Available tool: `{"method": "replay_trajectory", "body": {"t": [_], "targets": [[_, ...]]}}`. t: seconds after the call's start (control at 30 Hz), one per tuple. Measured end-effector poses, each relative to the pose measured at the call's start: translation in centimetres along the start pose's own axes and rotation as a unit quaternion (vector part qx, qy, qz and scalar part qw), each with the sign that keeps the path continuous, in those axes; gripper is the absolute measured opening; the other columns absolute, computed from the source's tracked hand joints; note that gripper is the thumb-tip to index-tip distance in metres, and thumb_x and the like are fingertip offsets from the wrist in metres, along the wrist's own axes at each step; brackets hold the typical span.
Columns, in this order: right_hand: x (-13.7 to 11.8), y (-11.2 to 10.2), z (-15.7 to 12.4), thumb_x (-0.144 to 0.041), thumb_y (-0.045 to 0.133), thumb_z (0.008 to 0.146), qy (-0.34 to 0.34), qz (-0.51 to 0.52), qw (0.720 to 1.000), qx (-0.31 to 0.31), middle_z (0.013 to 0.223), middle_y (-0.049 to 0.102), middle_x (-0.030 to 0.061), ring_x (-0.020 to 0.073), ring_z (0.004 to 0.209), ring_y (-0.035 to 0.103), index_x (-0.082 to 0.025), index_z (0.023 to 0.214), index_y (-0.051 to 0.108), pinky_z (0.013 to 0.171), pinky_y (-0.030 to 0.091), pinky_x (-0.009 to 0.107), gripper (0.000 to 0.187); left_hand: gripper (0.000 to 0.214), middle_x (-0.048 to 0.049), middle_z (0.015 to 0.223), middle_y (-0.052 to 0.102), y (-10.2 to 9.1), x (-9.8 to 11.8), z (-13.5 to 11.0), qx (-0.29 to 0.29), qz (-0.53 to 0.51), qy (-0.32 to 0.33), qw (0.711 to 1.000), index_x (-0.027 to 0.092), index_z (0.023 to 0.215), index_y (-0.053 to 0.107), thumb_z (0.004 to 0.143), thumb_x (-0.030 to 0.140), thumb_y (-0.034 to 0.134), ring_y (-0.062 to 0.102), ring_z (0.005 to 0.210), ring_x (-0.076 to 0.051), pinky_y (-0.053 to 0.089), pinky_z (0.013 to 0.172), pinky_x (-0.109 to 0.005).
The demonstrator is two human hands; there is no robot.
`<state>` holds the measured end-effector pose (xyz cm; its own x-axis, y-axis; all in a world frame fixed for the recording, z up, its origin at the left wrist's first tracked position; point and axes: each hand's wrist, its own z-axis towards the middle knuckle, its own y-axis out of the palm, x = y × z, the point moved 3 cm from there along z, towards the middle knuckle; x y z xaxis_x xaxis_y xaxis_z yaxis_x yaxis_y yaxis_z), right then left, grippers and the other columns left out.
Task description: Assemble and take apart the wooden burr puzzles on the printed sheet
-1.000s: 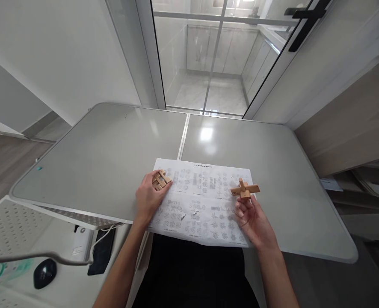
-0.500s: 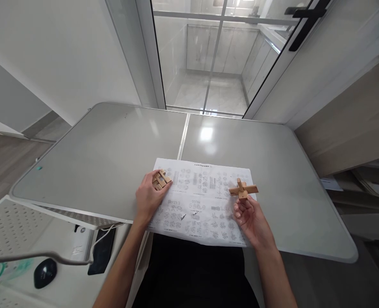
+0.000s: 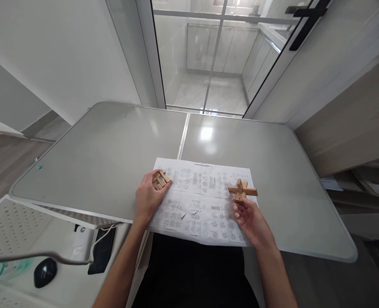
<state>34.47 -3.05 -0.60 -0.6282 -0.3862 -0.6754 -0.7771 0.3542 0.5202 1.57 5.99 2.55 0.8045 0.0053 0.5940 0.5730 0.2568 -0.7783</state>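
Note:
My left hand (image 3: 151,194) is closed round a small wooden interlocking puzzle (image 3: 161,179), a squarish lattice of light bars, at the left side of a printed sheet (image 3: 199,175). Part of that puzzle is hidden behind the fingers. In my right hand (image 3: 249,218) a cross-shaped wooden burr puzzle (image 3: 242,189) is pinched by its lower end, its bars sticking out to the sides and up. It is above the right part of the sheet, which carries rows of small diagrams and print.
The sheet lies on a grey folding table (image 3: 119,141) with a seam down its middle. A white perforated cart (image 3: 16,218) at lower left holds a black mouse-like object (image 3: 45,273), a dark flat device (image 3: 102,252) and a cable. Beyond the table stands a glass door (image 3: 205,60).
My right hand has turned the cross-shaped puzzle slightly, so its bars show at a different angle and more of its back bar is visible. The left hand has stayed still.

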Motion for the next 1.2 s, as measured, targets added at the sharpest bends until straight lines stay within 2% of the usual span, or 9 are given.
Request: {"method": "replay_trajectory", "body": {"t": [0.33,0.5,0.63,0.77,0.83,0.9,1.0,1.13,1.2], "targets": [[0.0,0.2,0.0,-0.05,0.078,0.09,-0.005,-0.004,1.0,0.003,0.074,0.064,0.0015,0.0114,0.059,0.055,-0.02,0.086,0.075,0.05,0.052,0.021,0.031,0.047,-0.0058,0.128,0.072,0.0,0.1,0.0,0.004,0.003,0.006,1.0,0.026,0.129,0.064,0.088,0.047,0.076,0.07,0.114,-0.028,0.056,0.095,-0.04],[0.6,0.9,-0.2,-0.054,0.073,0.093,-0.043,-0.077,0.996,0.006,0.078,0.067,0.0038,0.0152,0.063,0.06,-0.019,0.087,0.072,0.054,0.055,0.026,0.036,0.049,-0.0068,0.132,0.067,0.0,0.2,-0.1,0.003,0.021,0.019,1.0,0.026,0.13,0.062,0.088,0.046,0.077,0.069,0.115,-0.028,0.057,0.093,-0.04],[1.5,1.3,-0.2,-0.062,0.071,0.091,-0.084,-0.139,0.986,0.029,0.076,0.068,0.0044,0.0163,0.06,0.06,-0.019,0.089,0.069,0.047,0.052,0.026,0.043,0.059,-0.0091,0.141,0.059,0.0,0.1,-0.2,-0.006,0.034,0.028,0.999,0.027,0.137,0.057,0.086,0.048,0.079,0.069,0.114,-0.029,0.06,0.087,-0.041],[2.3,1.5,-0.3,-0.068,0.067,0.093,-0.122,-0.19,0.973,0.044,0.075,0.066,0.0028,0.0157,0.058,0.058,-0.02,0.094,0.066,0.042,0.049,0.024,0.048,0.065,-0.0135,0.153,0.048,-0.8,0.9,-0.6,0.043,0.033,0.026,0.998,0.025,0.136,0.057,0.082,0.048,0.084,0.07,0.085,-0.021,0.058,0.065,-0.037],[2.6,1.7,-0.6,-0.069,0.061,0.096,-0.135,-0.221,0.965,0.046,0.076,0.066,0.0029,0.0155,0.057,0.058,-0.021,0.096,0.065,0.043,0.048,0.025,0.049,0.057,-0.014,0.154,0.045,-1.3,1.7,-1.2,0.089,-0.002,0.043,0.995,0.024,0.132,0.058,0.084,0.043,0.083,0.06,0.064,-0.01,0.055,0.057,-0.033],[2.8,2.1,-0.9,-0.069,0.055,0.099,-0.151,-0.262,0.952,0.046,0.076,0.065,0.0031,0.0154,0.057,0.057,-0.021,0.095,0.065,0.044,0.047,0.026,0.05,0.047,-0.0123,0.149,0.049,-1.6,2.8,-2.0,0.1,-0.068,0.092,0.988,0.025,0.129,0.059,0.088,0.037,0.079,0.05,0.057,-0.004,0.054,0.058,-0.03],[3.0,2.5,-1.5,-0.066,0.048,0.104,-0.184,-0.338,0.922,0.029,0.076,0.065,0.0032,0.0156,0.056,0.056,-0.021,0.093,0.064,0.049,0.047,0.027,0.049,0.036,-0.0084,0.137,0.058,-0.9,4.7,-3.3,0.008,-0.165,0.158,0.974,0.026,0.128,0.059,0.096,0.034,0.071,0.056,0.062,-0.005,0.052,0.056,-0.024],[3.1,2.6,-1.7,-0.058,0.045,0.108,-0.215,-0.407,0.888,-0.016,0.074,0.064,0.0022,0.0168,0.058,0.057,-0.022,0.093,0.064,0.057,0.047,0.029,0.043,0.033,-0.0072,0.128,0.064,0.9,6.7,-4.7,-0.126,-0.214,0.174,0.953,0.027,0.129,0.058,0.098,0.035,0.069,0.064,0.076,-0.011,0.051,0.057,-0.024],[3.0,2.6,-1.7,-0.053,0.043,0.11,-0.23,-0.432,0.871,-0.038,0.071,0.063,0.0012,0.0169,0.059,0.057,-0.023,0.088,0.062,0.06,0.046,0.03,0.041,0.041,-0.0075,0.126,0.065,1.9,7.5,-5.3,-0.182,-0.225,0.176,0.941,0.028,0.133,0.056,0.096,0.036,0.072,0.067,0.086,-0.016,0.054,0.064,-0.028]]}}
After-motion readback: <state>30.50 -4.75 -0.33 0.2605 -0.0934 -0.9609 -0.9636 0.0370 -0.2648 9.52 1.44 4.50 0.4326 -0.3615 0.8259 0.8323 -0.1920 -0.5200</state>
